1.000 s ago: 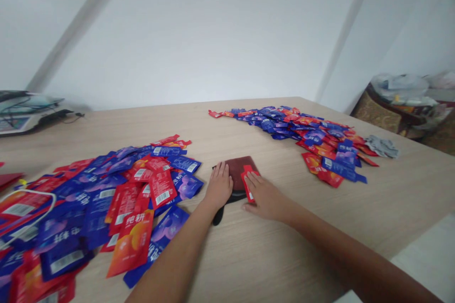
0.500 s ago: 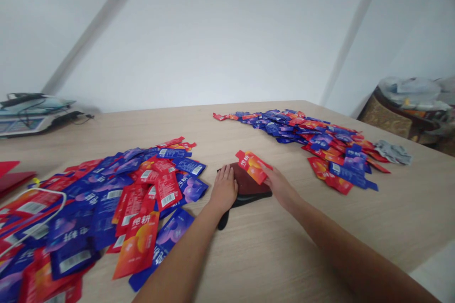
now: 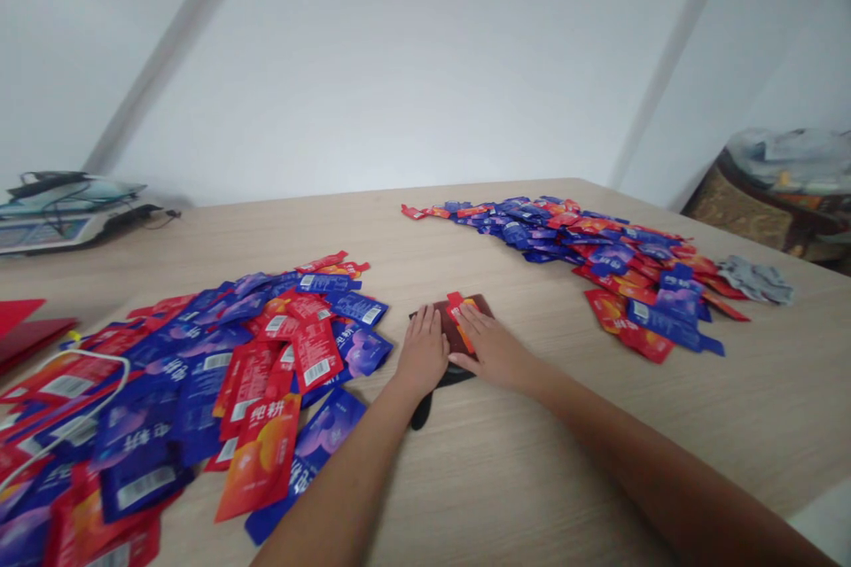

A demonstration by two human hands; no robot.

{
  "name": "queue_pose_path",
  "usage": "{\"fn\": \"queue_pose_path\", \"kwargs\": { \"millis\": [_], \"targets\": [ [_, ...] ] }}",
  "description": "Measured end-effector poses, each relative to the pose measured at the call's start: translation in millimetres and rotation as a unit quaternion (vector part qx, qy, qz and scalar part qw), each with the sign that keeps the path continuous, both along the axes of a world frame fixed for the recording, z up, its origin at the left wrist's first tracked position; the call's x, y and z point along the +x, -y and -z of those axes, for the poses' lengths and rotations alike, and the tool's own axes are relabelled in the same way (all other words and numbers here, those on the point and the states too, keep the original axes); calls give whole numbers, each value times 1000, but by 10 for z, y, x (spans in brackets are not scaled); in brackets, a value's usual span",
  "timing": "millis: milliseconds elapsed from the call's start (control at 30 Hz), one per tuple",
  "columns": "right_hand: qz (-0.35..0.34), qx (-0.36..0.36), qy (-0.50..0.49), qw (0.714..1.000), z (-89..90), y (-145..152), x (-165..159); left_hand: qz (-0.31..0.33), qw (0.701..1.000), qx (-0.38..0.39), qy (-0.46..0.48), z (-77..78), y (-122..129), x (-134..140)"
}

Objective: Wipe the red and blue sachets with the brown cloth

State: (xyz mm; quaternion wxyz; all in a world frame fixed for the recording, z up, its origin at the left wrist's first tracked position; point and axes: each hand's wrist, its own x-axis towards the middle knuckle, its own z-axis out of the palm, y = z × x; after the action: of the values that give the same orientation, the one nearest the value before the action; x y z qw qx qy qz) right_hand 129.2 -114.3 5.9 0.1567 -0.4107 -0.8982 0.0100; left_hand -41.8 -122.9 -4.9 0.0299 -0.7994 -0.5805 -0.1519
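Flat on the left part of a dark brown pad rests my left hand, fingers stretched forward. A red-and-orange sachet lies on the pad under my right hand. That hand is spread, fingers laid over the sachet, thumb pointing left. Only the sachet's top end and a strip of its left side show; the rest is covered. Below the pad's near edge sticks out a black rounded piece, partly hidden by my left wrist.
Red and blue sachets form a large pile on the left and another pile at the back right. Grey gloves lie beside the right pile. A scale stands far left, a white cord near it. Behind is a wall.
My right hand has brought the sachet down onto the brown pad and moved left. Its grip has opened into a flat press. My left hand stays in place; the view shifted slightly.
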Motion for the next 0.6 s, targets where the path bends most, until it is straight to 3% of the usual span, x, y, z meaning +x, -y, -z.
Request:
{"fn": "queue_pose_path", "kwargs": {
  "millis": [267,400,467,600],
  "targets": [
    [0,1,44,999,-93,531,193,-4,1000,22,7,40,-25,9],
    [55,-59,-48,996,-255,513,320,-6,1000,26,4,65,-34,1],
    [126,-123,-181,968,-345,364,393,-8,1000,29,5,66,-33,1],
    [230,-201,-417,856,-496,52,282,-9,999,33,10,46,-22,2]
  ]
}}
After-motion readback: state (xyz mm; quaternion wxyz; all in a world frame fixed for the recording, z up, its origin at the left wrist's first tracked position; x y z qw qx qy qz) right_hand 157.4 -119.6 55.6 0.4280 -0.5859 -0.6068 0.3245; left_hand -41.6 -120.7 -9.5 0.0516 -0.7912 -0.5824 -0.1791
